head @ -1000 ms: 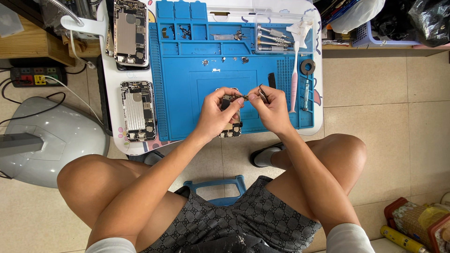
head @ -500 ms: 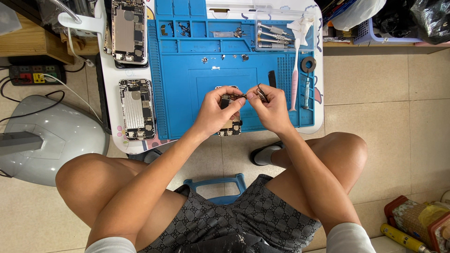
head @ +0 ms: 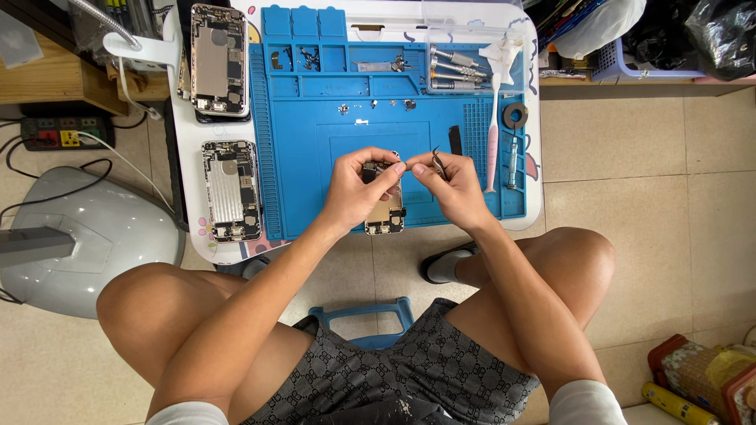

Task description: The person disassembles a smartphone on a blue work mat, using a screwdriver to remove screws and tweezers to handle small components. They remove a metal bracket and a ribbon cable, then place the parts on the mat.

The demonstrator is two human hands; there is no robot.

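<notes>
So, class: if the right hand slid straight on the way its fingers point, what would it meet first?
Probably the left hand: the right hand points leftward at its fingertips, almost touching above the opened phone. Depth is unclear.

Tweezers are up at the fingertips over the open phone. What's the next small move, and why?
Probably lower the tweezers in the right hand toward the phone. The left hand pinches something small at the tweezer tip, above the phone on the blue mat.

Single head-worn view, straight down, close over blue mat [head: 346, 126] and lap.
</notes>
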